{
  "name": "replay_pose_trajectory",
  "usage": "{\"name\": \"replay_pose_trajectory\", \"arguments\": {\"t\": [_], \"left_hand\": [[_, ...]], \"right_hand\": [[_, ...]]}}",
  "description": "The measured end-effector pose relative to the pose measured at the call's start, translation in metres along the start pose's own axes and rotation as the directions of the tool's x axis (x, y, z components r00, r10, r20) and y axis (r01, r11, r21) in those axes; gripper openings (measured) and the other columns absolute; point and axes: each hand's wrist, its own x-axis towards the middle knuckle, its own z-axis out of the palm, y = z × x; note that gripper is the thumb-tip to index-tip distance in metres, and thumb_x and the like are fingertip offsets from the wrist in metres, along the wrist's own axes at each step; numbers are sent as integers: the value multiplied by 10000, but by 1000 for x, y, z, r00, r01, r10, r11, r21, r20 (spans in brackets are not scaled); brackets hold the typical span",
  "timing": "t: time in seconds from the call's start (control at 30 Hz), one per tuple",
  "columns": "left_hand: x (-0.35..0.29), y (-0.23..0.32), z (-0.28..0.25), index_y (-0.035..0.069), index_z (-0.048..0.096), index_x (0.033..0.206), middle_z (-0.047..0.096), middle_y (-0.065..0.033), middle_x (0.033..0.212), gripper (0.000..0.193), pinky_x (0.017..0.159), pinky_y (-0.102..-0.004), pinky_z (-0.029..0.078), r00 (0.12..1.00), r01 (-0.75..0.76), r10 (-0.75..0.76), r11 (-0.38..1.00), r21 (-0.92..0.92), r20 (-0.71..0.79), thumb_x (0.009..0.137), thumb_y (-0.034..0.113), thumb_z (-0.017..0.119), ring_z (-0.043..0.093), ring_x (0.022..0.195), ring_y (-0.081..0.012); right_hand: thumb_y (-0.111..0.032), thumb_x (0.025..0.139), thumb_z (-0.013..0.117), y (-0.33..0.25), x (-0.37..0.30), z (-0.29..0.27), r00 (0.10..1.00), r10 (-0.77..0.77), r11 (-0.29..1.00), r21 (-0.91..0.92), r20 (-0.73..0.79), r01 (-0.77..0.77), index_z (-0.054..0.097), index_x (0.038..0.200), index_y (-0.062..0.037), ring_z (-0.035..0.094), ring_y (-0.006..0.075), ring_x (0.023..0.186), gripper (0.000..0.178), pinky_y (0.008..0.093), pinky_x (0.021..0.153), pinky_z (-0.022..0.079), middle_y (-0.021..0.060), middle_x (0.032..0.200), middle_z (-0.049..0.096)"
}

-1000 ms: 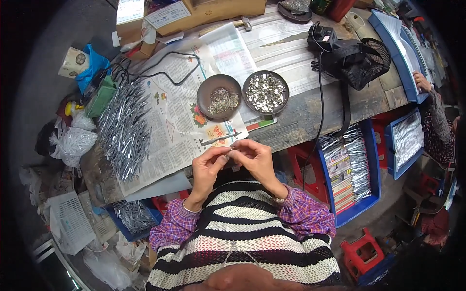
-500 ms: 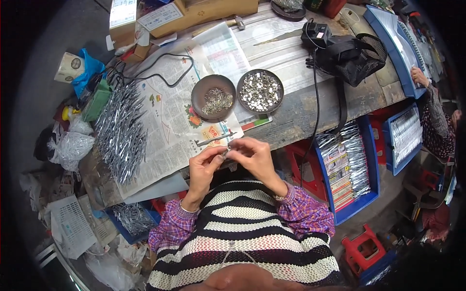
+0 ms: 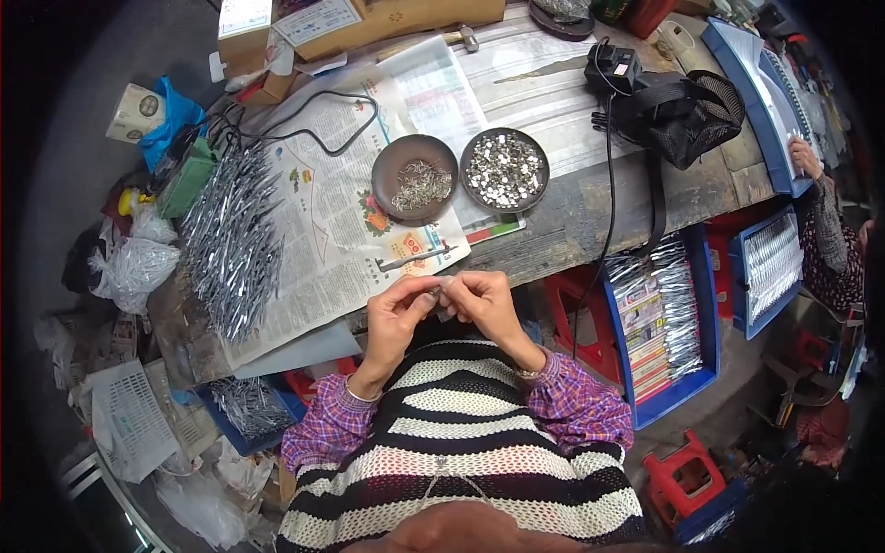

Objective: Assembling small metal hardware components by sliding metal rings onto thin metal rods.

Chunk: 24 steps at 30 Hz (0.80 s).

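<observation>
My left hand (image 3: 398, 311) and my right hand (image 3: 477, 300) meet at the near edge of the wooden table (image 3: 590, 212), fingertips pinched together on a small metal piece (image 3: 437, 291). Just beyond them a thin silver strip (image 3: 415, 259) lies on the newspaper (image 3: 323, 230). Farther back stand two round dishes: the left dish (image 3: 414, 178) holds a few thin metal clips, the right dish (image 3: 504, 170) is full of small shiny metal parts. A big heap of silver strips (image 3: 230, 240) lies at the left end of the newspaper.
A black bag (image 3: 682, 106) with a cable sits at the right of the table, cardboard boxes (image 3: 304, 23) at the back. Blue crates (image 3: 659, 323) of silver strips stand on the floor to the right, red stools (image 3: 682, 475) nearby. Another person's hand (image 3: 807, 157) works at far right.
Both hands stay together at the table edge and keep working the small piece; the view has shifted slightly, nothing else on the table has moved.
</observation>
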Motion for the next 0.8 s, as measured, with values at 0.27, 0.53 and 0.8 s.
{"name": "replay_pose_trajectory", "arguments": {"t": [0.27, 0.53, 0.8], "left_hand": [[1, -2, -9, -16, 593, 1061, 590, -23, 810, 208, 547, -178, 360, 995, 99, -95, 975, -201, 28, 860, 30, 565, 456, 632, -45], [5, 3, -12, -1, 594, 1061, 591, -38, 822, 205, 556, -180, 385, 994, 98, -91, 988, -122, 67, 863, 32, 551, 476, 633, -52], [51, 23, -30, 2, 626, 982, 631, -145, 943, 208, 745, -305, 471, 950, -293, 297, 758, 582, 92, 786, -12, 557, 620, 852, -255]], "right_hand": [[-175, 876, 578, -1, 3, -5, 996, 89, 991, 102, 24, -91, 640, 782, 2, 505, 43, 496, 210, 168, 436, 375, 21, 632, 599], [-103, 847, 611, -3, 2, -9, 997, -1, 1000, -10, -83, 0, 646, 864, 17, 514, 44, 517, 126, 173, 453, 399, 9, 674, 603], [-36, 763, 648, -17, 11, -11, 890, -449, 759, -561, -84, 330, 637, 888, -6, 610, 164, 651, 129, 269, 573, 477, 80, 794, 636]]}}
